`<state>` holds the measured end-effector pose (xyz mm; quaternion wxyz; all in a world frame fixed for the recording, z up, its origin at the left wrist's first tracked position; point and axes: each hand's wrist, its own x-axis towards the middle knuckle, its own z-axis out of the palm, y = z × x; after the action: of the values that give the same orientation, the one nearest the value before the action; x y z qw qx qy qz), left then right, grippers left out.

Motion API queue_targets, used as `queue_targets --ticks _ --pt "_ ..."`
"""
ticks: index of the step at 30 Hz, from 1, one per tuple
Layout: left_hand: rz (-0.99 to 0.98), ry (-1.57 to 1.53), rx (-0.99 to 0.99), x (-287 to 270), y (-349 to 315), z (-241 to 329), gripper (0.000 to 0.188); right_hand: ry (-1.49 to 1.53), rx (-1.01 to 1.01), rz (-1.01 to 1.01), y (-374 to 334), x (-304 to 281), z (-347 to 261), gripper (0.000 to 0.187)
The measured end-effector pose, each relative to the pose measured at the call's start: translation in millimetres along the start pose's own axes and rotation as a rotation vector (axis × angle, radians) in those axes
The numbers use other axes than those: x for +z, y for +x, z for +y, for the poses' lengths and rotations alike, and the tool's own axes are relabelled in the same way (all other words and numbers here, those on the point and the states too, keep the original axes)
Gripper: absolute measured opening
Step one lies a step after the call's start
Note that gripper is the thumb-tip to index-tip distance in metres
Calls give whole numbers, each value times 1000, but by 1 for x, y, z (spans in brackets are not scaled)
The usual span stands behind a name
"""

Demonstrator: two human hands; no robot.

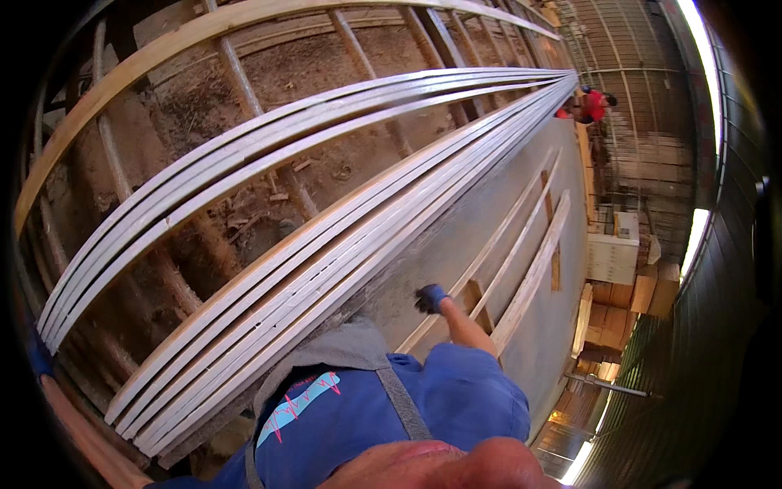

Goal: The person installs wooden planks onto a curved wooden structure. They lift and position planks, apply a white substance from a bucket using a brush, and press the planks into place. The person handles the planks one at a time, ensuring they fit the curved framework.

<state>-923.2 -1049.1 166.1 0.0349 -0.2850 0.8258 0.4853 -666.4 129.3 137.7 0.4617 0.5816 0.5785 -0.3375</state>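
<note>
At the far left, my left hand (pixel 38 355) in a blue glove is at the near ends of a bundle of long whitish boards (pixel 175 183). Its fingers are hidden by the boards and the dark rim of the view, so its grip does not show. My right hand (pixel 429 299), in a dark blue glove, hangs over a grey flat surface with loosely bent, parted fingers and nothing in it. A second bundle of long pale boards (pixel 318 269) runs between my hands. Both bundles meet at the far end, near a person in red (pixel 597 104).
Bars (pixel 236 77) cross under the boards above brown, debris-strewn ground. A curved-looking timber rail (pixel 163 55) bounds the left. Thin wooden strips (pixel 521 277) lie on the grey surface (pixel 464 216) to the right. Stacked timber and a pale box (pixel 615 254) stand beyond it.
</note>
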Motion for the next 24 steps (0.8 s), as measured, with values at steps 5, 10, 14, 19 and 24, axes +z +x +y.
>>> queue_targets --ticks 5,10,14,19,24 --pt "-16 -151 15 10 18 -5 51 282 -1025 611 -129 -80 -168 20" --pt "-74 -246 46 39 40 23 51 -448 -1608 108 -391 98 -288 31" --pt "-74 -293 33 46 34 22 51 -1393 -1615 83 -386 222 -332 48" --pt "-73 -418 64 19 19 5 52 -1561 -1325 -11 -345 252 -381 51" --pt "-49 -471 -83 40 19 7 55 -1233 -1617 84 -279 251 -408 53"
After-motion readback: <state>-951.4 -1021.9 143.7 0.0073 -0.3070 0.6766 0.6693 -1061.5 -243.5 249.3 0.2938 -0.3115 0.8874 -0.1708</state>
